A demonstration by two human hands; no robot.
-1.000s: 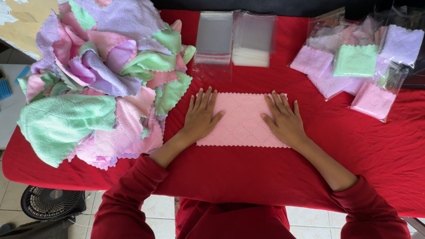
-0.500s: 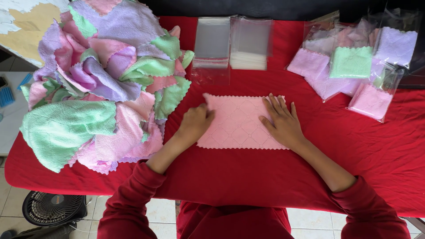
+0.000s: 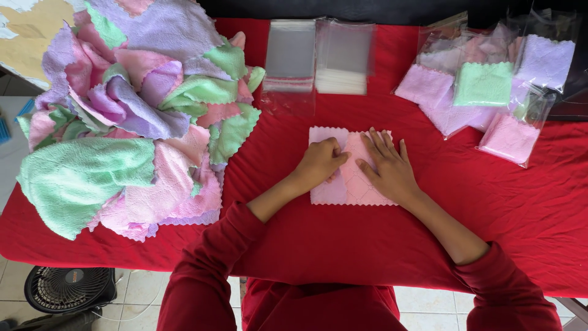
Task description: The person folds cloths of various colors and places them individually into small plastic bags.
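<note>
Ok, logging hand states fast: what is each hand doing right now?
Left hand: curled, pinching a fold of the small pink scalloped-edge cloth.
Right hand: open, flat on that cloth.

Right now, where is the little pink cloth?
In the head view, the pink cloth lies folded mid-table on the red tablecloth, under the left hand and right hand, right of the cloth pile.

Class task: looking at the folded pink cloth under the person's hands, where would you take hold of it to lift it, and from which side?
Probably the pink cloth's near scalloped edge, approached from the person's side. It lies flat on the red table, and that edge is uncovered by either the left hand or the right hand.
</note>
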